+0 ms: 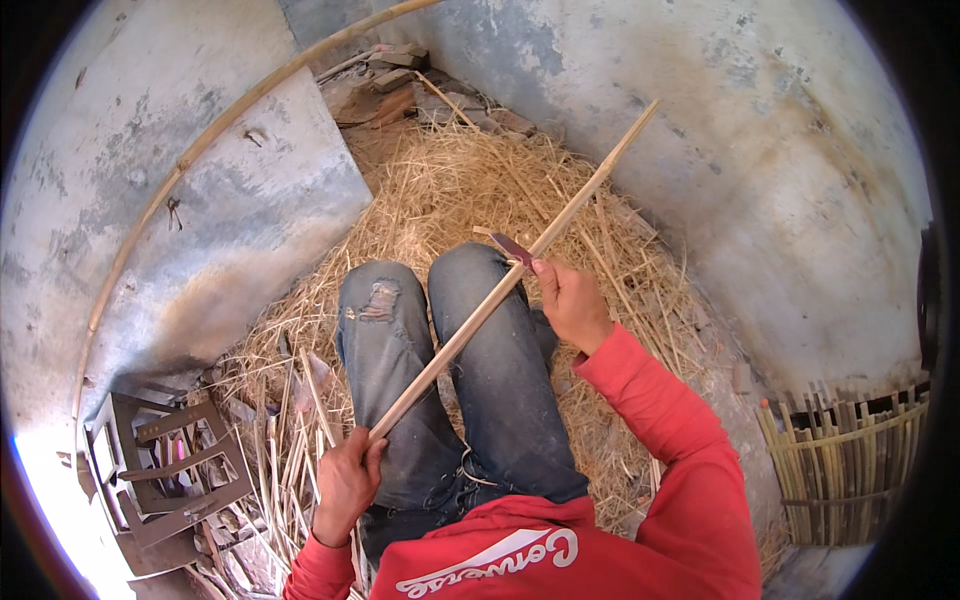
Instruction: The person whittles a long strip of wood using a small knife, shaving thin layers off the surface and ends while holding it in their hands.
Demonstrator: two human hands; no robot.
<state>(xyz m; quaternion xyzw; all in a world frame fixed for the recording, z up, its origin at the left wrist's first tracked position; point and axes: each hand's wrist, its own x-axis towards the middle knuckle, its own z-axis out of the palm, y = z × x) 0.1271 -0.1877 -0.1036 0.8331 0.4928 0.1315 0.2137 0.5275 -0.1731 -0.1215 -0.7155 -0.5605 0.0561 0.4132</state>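
A long, pale wood or bamboo strip (450, 350) runs slantwise over my thighs, from low on the left to a tapered end high on the right. My left hand (347, 478) is closed around its lower end. My right hand (575, 303) is closed by the upper part of the strip and grips a knife (510, 246). The knife's dark, reddish blade crosses the strip above my knee, its tip pointing up and left. My fingers hide the handle. A small pale curl shows where the blade meets the strip.
Pale shavings (440, 185) cover the floor around my legs. Loose strips (275, 470) lie at the left, beside a dark slatted frame (175, 465). A slatted basket (845, 465) stands at the right. A long curved pole (185, 160) leans along the left wall; bricks (395, 75) lie in the far corner.
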